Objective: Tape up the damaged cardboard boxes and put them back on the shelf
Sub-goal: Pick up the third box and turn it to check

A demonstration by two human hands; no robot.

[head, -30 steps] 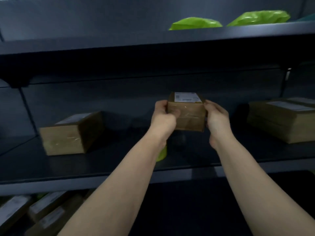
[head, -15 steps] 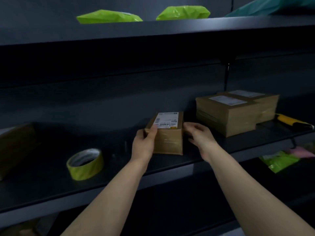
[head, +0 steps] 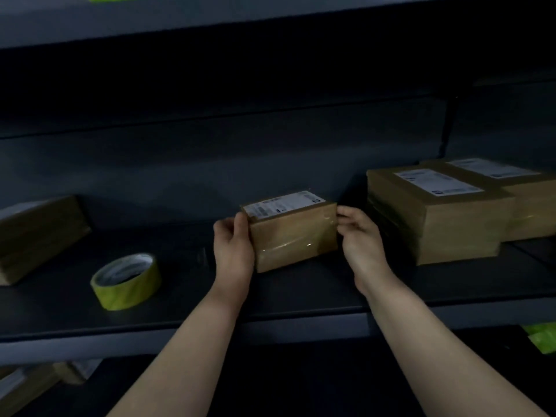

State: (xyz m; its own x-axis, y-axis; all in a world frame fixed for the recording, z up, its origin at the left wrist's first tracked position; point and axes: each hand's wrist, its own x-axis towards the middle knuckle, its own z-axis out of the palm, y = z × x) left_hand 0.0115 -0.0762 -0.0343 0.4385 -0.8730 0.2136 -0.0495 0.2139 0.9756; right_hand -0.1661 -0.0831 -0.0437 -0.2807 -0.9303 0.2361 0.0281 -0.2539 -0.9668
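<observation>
LH (head: 233, 248), RH (head: 359, 236) on box (head: 293, 236), prob. shelved

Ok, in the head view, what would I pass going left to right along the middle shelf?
From the left: cardboard box → yellow tape roll → left hand → small labelled box → right hand → large labelled box → second labelled box, set further back.

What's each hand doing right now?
Left hand: holding the small box by its left side.
Right hand: pinching the box's upper right edge.
</observation>
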